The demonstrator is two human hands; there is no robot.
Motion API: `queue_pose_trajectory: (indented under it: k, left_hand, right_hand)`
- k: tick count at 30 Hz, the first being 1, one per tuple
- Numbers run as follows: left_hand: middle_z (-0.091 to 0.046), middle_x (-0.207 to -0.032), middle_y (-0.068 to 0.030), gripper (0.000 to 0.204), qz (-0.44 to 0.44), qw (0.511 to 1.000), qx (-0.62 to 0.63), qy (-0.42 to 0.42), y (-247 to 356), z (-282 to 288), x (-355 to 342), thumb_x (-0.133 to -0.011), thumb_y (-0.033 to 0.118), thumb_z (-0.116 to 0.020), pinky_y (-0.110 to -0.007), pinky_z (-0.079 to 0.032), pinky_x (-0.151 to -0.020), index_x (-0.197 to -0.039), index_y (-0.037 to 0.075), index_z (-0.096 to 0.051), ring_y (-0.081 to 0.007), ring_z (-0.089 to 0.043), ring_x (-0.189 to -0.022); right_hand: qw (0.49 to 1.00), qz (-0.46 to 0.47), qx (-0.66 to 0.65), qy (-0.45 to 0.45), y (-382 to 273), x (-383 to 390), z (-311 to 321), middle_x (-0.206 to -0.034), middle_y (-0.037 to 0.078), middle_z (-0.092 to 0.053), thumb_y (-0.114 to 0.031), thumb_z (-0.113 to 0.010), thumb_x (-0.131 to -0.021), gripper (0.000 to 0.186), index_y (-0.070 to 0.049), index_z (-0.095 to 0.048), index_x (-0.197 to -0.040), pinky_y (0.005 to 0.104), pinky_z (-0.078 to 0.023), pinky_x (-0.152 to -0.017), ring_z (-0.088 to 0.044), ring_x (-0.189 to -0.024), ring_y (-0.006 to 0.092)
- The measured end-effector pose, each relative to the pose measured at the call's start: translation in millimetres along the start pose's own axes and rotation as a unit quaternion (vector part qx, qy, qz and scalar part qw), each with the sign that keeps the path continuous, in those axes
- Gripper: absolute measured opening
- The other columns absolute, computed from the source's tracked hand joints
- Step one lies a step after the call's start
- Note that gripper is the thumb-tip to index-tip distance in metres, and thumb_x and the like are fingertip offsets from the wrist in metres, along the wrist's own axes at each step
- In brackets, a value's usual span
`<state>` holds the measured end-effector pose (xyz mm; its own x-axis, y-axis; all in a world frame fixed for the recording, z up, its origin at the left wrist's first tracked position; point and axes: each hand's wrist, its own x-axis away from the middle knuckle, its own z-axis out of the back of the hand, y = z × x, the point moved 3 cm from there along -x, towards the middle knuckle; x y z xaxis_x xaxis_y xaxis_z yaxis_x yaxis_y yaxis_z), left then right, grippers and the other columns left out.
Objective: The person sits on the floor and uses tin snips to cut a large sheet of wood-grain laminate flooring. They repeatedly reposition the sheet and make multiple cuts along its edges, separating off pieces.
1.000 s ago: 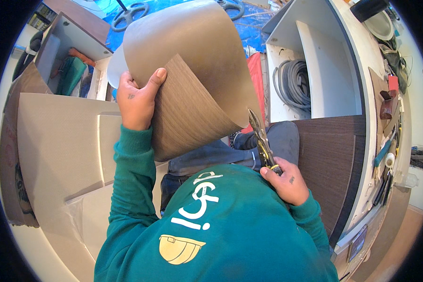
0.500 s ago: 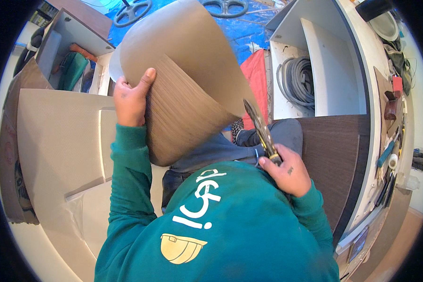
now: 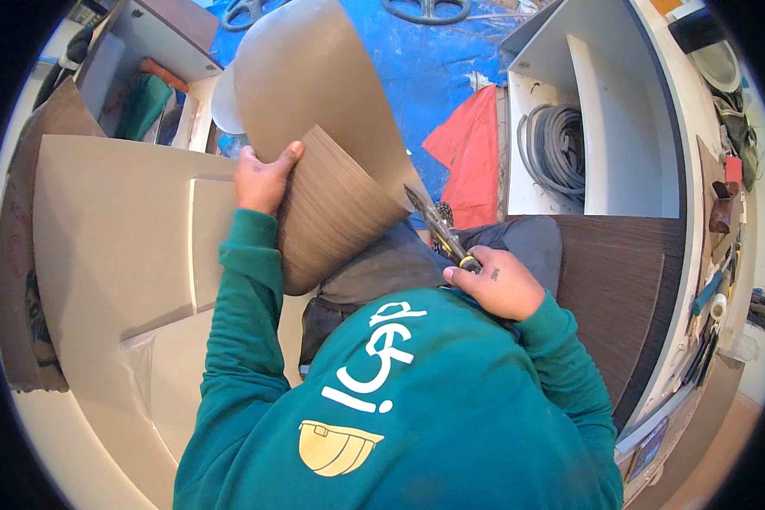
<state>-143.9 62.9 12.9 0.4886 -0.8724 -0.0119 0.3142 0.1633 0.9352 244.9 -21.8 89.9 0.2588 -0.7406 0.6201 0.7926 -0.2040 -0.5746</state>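
Note:
My left hand [image 3: 263, 177] is closed on the left edge of a curled laminate sheet [image 3: 336, 200], its thumb lying over the wood-grain face. The sheet's plain tan back [image 3: 314, 76] bends up and away in a wide curve. In my right hand [image 3: 506, 285] is a pair of snips [image 3: 442, 225] with dark metal blades and a yellow-and-black handle. Their tip points up and to the left, beside the sheet's right corner; whether it touches the sheet I cannot tell. The sheet stands over my lap, and my palm hides most of the snips' handles.
On the right stands an open white cabinet [image 3: 629, 110] with a coil of grey hose [image 3: 554, 153] inside. A red cloth [image 3: 467, 157] and a blue tarp [image 3: 399, 85] cover the floor ahead. Flat tan sheets [image 3: 110, 229] lie at left. Hand tools [image 3: 710, 289] line the right-hand surface.
My right hand has brought the snips left, so their tip is at the sheet's right corner. My left hand and the sheet have shifted, and the curl looks narrower. My view has moved a little.

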Motion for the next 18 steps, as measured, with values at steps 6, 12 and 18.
queue_pose_trajectory:
  k: [6, 12, 18]
  left_hand:
    - [-0.072, -0.112, -0.0235, 0.073, 0.002, 0.992, -0.123, -0.022, -20, -8, 6, -0.075, 0.041, -0.090, -0.040, -0.054, -0.092, -0.117, -0.009, -0.058, -0.0326, -0.070, -0.104]
    - [-0.070, -0.115, -0.0249, 0.079, 0.036, 0.991, -0.108, -0.076, -35, -24, 26, -0.075, 0.042, -0.090, -0.039, -0.054, -0.094, -0.122, -0.010, -0.054, -0.0301, -0.070, -0.106]
    - [-0.069, -0.117, -0.0249, 0.093, 0.176, 0.964, -0.125, -0.159, -56, -28, 30, -0.074, 0.056, -0.087, -0.037, -0.054, -0.093, -0.125, -0.015, -0.054, -0.0281, -0.069, -0.106]
  right_hand:
    - [0.999, 0.031, -0.022, -0.035, 1, 13, -8, -0.089, 0.034, -0.067, -0.052, -0.068, -0.088, 0.063, 0.010, -0.066, -0.092, 0.0515, -0.051, -0.078, -0.066, -0.087, 0.0484]
    - [0.997, -0.019, 0.016, -0.068, -1, 24, -2, -0.088, 0.033, -0.066, -0.053, -0.068, -0.087, 0.063, 0.010, -0.065, -0.092, 0.0517, -0.051, -0.076, -0.066, -0.085, 0.0483]
    - [0.998, -0.020, 0.022, -0.055, -3, 29, -2, -0.083, 0.032, -0.065, -0.054, -0.069, -0.086, 0.063, 0.008, -0.063, -0.089, 0.0516, -0.050, -0.073, -0.065, -0.080, 0.0477]
